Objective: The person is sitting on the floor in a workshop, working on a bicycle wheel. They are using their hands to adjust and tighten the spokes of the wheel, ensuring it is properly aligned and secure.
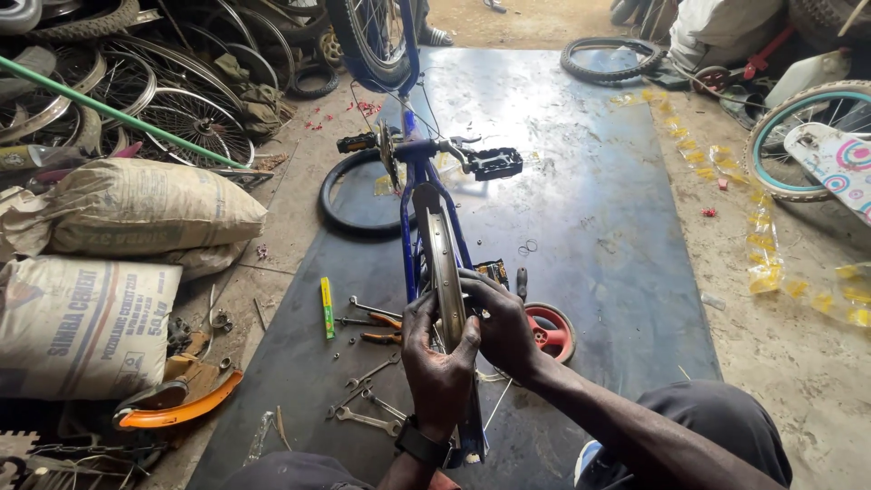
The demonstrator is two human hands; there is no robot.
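A person crouched over an upturned blue bicycle (pixel 410 172) on a dark rubber mat (pixel 581 227), both hands clasped on its bare metal wheel rim (pixel 444 259). The left hand (pixel 437 363), a black watch (pixel 423 445) at its wrist, curled its fingers (pixel 419 313) around the rim's near edge from the left; the right hand (pixel 501 328) wrapped over the rim from the right, fingers closed on it. The rim stood upright between the frame's blue stays, near the mat's front. Spanners (pixel 367 399) and orange-handled pliers (pixel 381 328) lay on the mat just left of the hands, a small red wheel (pixel 551 331) just to the right. Cement sacks (pixel 86 318) and stacked spoked wheels (pixel 172 109) lined the left side.
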